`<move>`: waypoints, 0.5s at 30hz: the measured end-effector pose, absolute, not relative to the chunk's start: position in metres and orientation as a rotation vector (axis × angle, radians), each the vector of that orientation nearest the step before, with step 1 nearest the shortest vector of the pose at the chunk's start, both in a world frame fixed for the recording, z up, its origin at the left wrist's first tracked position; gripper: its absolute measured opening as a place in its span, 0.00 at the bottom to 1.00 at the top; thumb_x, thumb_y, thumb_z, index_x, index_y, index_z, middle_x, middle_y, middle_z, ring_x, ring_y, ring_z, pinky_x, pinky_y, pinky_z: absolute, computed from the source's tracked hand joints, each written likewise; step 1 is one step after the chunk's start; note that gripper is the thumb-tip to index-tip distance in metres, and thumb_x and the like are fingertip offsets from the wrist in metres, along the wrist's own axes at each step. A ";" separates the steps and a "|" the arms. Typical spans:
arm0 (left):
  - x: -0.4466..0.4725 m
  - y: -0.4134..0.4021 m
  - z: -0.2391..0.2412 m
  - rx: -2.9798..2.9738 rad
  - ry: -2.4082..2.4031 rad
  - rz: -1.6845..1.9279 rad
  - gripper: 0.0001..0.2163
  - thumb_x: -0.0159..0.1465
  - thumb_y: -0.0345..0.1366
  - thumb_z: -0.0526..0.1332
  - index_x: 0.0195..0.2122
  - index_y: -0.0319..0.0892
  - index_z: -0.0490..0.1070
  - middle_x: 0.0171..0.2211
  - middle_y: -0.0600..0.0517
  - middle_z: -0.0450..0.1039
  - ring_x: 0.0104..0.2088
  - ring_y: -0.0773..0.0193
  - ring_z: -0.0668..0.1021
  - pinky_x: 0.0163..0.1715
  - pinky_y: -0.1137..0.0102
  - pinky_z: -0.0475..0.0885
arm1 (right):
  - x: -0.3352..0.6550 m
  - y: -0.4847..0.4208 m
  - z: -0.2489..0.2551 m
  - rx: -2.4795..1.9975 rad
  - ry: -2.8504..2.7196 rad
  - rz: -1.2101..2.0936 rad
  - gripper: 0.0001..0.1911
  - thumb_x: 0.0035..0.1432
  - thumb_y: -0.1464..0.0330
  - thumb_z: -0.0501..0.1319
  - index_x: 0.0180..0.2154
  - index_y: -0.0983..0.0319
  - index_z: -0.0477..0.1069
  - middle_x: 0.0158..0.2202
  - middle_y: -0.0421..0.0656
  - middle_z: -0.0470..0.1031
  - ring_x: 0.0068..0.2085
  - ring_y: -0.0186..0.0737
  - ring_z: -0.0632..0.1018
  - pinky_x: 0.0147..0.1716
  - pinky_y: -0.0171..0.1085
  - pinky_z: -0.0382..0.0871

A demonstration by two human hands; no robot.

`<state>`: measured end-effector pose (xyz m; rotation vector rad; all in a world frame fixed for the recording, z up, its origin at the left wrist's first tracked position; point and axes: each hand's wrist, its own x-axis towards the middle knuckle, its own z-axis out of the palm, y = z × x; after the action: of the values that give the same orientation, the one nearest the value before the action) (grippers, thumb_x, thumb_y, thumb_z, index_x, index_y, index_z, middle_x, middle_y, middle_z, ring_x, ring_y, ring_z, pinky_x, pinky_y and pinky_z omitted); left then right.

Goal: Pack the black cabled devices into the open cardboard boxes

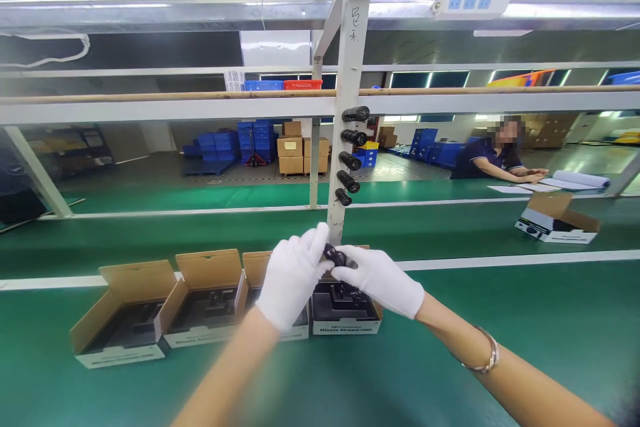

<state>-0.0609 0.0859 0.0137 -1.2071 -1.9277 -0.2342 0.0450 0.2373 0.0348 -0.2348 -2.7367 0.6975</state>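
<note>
Small black part [334,255], pinched between both gloved hands, right above the open box [345,310] with the "Minute Stream" print on its near wall. Left hand [293,283] in a white glove, fingers [320,240] curled onto the left end of the part. Right hand [380,280] also gloved, fingers [345,272] gripping the part's right end from the near side. Metal bracelet [485,353] on the right wrist. So both sets of fingers grasping the same little piece, held mid-air just over the box, not lying in it.

Row of four open cardboard boxes on the green counter [500,320], flaps up, black trays inside: far-left box [125,320], next box [207,303], a third mostly hidden behind the left hand, then the printed one. All four touching side by side.

Just behind the hands, a white upright post [345,80] with five black cylindrical pieces [350,153] stuck along it in a vertical line. Farther right on the counter, another open box [555,220] lying well apart from the row. Far right, a person in a dark shirt [487,160] leaning over papers [575,180]. Blue crates [240,140] and brown cartons [295,150] stacked in the far background.
</note>
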 end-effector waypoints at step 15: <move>-0.042 0.111 -0.016 -0.842 -1.731 -0.646 0.14 0.64 0.25 0.53 0.51 0.42 0.63 0.36 0.49 0.74 0.34 0.63 0.75 0.33 0.68 0.66 | 0.054 0.239 0.034 -0.579 -2.630 0.489 0.09 0.57 0.62 0.58 0.37 0.58 0.70 0.30 0.38 0.76 0.31 0.38 0.75 0.30 0.33 0.60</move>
<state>-0.0420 0.1113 -0.0164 -0.8424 -1.7308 -0.6461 0.0536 0.2393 0.0341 -0.5795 -2.6304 0.4891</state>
